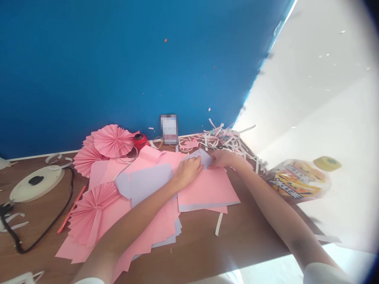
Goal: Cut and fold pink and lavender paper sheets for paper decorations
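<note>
Where the left hand (189,171) and the right hand (222,159) meet the paper, toward the back edge of the brown wood-look worktop (248,232), one pointed pale-lilac paper piece (205,157) lies beneath the left fingertips and beside the right fingertips. One four-cornered pink paper sheet (209,189) extends from the hands toward the near edge. The left hand is half open, fingers curled onto the paper; whether it grips anything cannot be told. The right hand is nearly closed, fingertips gathered at the lilac piece; a pinch cannot be confirmed.

Visible count: at least three pleated pink paper rosettes (115,141) on the left side; one upright smartphone (169,130) at the back edge; one yellow-capped plastic bottle (299,179) by the right edge.

Orientation: the lilac tip points to the back edge. The sheet's near border runs roughly parallel to the worktop's near edge; its long axis is indeterminable, being partly covered.
</note>
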### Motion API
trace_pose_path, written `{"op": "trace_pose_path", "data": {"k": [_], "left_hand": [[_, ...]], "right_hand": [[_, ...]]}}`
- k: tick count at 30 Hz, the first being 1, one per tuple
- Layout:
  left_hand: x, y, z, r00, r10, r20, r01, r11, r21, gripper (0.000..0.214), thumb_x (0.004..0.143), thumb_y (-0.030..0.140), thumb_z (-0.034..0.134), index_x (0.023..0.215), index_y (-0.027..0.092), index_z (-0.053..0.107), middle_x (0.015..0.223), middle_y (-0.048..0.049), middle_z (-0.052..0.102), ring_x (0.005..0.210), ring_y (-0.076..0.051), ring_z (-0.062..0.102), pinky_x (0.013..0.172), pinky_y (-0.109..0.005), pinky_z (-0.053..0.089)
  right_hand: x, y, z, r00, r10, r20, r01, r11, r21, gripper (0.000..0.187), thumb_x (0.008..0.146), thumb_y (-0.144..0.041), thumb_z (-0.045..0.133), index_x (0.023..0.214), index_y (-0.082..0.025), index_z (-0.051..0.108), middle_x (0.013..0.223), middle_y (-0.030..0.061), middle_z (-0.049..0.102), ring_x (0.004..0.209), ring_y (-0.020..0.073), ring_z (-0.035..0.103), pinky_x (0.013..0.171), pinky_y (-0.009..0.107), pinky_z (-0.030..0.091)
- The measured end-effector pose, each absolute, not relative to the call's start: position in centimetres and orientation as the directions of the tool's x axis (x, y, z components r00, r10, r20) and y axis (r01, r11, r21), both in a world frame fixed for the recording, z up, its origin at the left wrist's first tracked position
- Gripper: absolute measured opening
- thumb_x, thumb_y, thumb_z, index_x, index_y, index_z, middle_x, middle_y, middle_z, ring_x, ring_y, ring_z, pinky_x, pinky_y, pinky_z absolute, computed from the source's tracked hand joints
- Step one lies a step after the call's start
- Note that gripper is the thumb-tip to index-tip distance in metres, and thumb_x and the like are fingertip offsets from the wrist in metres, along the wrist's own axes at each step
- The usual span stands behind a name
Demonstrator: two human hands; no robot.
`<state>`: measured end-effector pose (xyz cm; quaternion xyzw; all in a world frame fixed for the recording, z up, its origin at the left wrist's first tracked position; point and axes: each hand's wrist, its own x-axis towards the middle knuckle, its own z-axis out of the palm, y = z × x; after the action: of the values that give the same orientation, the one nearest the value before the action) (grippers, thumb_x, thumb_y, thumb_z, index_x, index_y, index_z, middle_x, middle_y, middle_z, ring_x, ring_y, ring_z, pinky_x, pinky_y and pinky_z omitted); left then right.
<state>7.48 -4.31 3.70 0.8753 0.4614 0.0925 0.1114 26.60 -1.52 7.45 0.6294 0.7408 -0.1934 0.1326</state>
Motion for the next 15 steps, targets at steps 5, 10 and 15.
{"op": "trace_pose_path", "data": {"k": [5,10,15], "left_hand": [[7.8,-4.3,2.7,0.546,0.837,0.01,0.808,-0.53,0.258,0.026,0.094,0.042,0.039,0.099,0.02,0.054,0.096,-0.0096,0.065,0.085,-0.024,0.062,0.07,-0.032,0.039],[7.6,-3.8,2.1,0.523,0.852,0.027,0.802,-0.502,0.325,0.026,0.095,0.04,0.036,0.097,0.021,0.053,0.089,-0.0073,0.066,0.083,-0.025,0.062,0.069,-0.031,0.038],[7.8,-3.6,2.0,0.514,0.857,0.044,0.803,-0.499,0.326,0.022,0.094,0.038,0.038,0.1,0.022,0.051,0.089,-0.0057,0.067,0.081,-0.024,0.062,0.067,-0.031,0.036]], "right_hand": [[26.9,-1.2,7.4,-0.119,0.899,-0.421,0.989,0.07,-0.131,0.03,0.077,-0.047,0.059,0.086,-0.019,0.066,0.085,0.007,0.069,0.077,0.0203,0.064,0.059,0.026,0.04],[27.3,-1.3,7.5,0.059,0.958,-0.281,0.993,-0.084,-0.079,0.029,0.082,-0.042,0.053,0.097,-0.02,0.066,0.094,0.011,0.07,0.09,0.025,0.064,0.07,0.03,0.043],[27.6,-1.0,7.0,0.18,0.969,-0.17,0.984,-0.18,0.013,0.037,0.085,-0.037,0.05,0.112,-0.016,0.063,0.111,0.019,0.065,0.102,0.0327,0.062,0.077,0.037,0.046]]}}
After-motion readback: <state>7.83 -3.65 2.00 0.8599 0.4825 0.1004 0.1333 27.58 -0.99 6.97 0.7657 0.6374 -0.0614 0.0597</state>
